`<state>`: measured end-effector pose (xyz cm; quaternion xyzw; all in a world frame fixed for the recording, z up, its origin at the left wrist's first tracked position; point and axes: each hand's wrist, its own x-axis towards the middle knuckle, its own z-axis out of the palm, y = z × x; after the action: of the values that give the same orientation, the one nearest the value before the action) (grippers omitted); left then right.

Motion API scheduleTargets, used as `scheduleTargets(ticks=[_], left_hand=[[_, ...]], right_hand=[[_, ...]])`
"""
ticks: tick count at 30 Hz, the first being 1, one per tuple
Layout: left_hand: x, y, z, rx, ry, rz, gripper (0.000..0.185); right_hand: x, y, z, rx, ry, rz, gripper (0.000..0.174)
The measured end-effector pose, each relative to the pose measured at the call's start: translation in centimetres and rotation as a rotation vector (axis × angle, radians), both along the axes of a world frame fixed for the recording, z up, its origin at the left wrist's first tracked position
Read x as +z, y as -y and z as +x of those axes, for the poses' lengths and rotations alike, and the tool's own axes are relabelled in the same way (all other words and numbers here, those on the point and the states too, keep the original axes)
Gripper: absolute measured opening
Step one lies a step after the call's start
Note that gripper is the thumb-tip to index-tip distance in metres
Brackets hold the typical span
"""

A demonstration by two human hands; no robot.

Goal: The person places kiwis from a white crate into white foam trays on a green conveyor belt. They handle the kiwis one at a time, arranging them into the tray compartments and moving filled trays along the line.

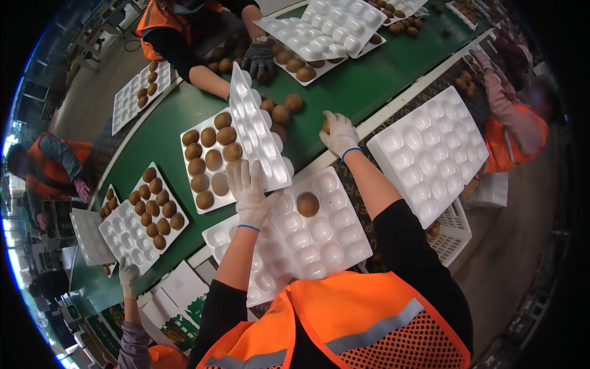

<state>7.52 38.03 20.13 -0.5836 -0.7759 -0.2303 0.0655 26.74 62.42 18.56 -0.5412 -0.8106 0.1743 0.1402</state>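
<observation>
White knit gloves cover both hands. My left hand [251, 196] reaches over the near edge of a tray part-filled with kiwifruit [213, 160], its fingers spread by the fruit; whether it grips one cannot be told. My right hand [340, 132] curls over the belt's near edge, closed on a kiwifruit [326, 126] that shows at its fingertips. Nearest my body lies an open white moulded tray [319, 229] with a single kiwifruit [308, 204] in one hollow. A raised tray half [258, 129] stands tilted beside the filled rows, with loose kiwifruit [280, 114] behind it.
A green conveyor belt [203, 99] runs diagonally across. Stacked empty trays [431, 152] stand at right, above a white crate [449, 235]. Across the belt a co-worker's gloved hand [259, 60] is among kiwifruit. Another co-worker's hand [128, 276] touches a tray at lower left. Printed cartons [177, 309] lie below.
</observation>
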Motion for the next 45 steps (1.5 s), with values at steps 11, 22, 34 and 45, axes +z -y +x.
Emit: scheduleTargets(ticks=[11, 22, 34, 45], left_hand=[[-6.8, -4.5, -7.8, 0.468, 0.381, 0.189, 0.024], [-1.0, -0.9, -6.4, 0.708, 1.517, 0.289, 0.051], [-2.7, -5.6, -4.6, -0.074, 0.633, 0.028, 0.032], [-4.4, -0.9, -6.6, 0.551, 0.46, 0.087, 0.083]], right_hand=[[3.3, -0.4, -7.2, 0.126, -0.229, -0.266, 0.045], [3.3, 6.9, -6.6, 0.603, 0.337, -0.27, 0.065], [7.2, 17.6, 5.1, 0.839, -0.003, -0.444, 0.055], [9.1, 12.9, -6.5, 0.797, -0.079, -0.247, 0.063]])
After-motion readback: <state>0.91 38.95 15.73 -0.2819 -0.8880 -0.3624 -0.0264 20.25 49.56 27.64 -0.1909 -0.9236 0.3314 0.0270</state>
